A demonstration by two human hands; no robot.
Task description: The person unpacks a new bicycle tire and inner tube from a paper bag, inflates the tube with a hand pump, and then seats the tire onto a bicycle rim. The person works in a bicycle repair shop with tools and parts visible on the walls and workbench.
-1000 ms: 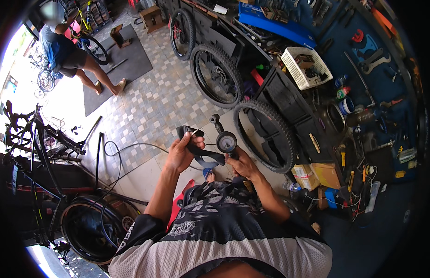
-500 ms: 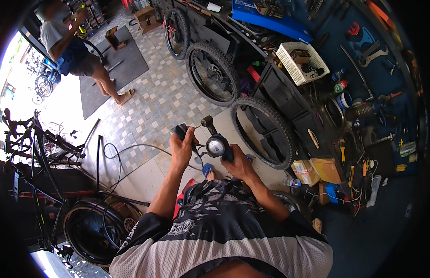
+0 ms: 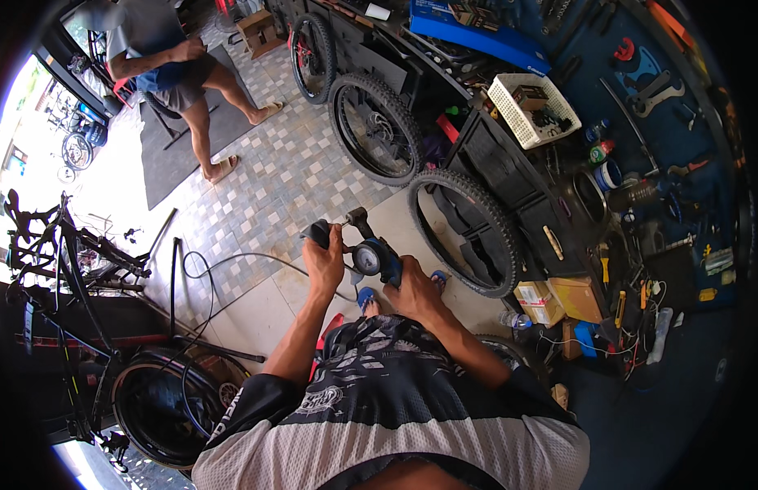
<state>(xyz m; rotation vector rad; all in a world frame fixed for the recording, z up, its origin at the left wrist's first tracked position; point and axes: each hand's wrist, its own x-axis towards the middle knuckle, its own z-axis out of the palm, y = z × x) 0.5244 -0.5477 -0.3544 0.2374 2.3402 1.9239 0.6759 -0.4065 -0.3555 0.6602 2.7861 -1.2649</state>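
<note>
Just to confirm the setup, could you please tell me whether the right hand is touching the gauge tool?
Touching: the head view plainly shows the right hand closed around the near end of the gauge tool.

Left hand (image 3: 320, 255) raised, pinched; right hand (image 3: 415, 291) curled, lower; forearms (image 3: 301, 331) converging.

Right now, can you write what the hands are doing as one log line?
left hand: holds black rubber tube | right hand: grips dial gauge | gauge head: at metal stem, seating unclear

White basket (image 3: 504, 114) near long blue box (image 3: 481, 43); co-worker (image 3: 165, 76) standing upper left.
</note>
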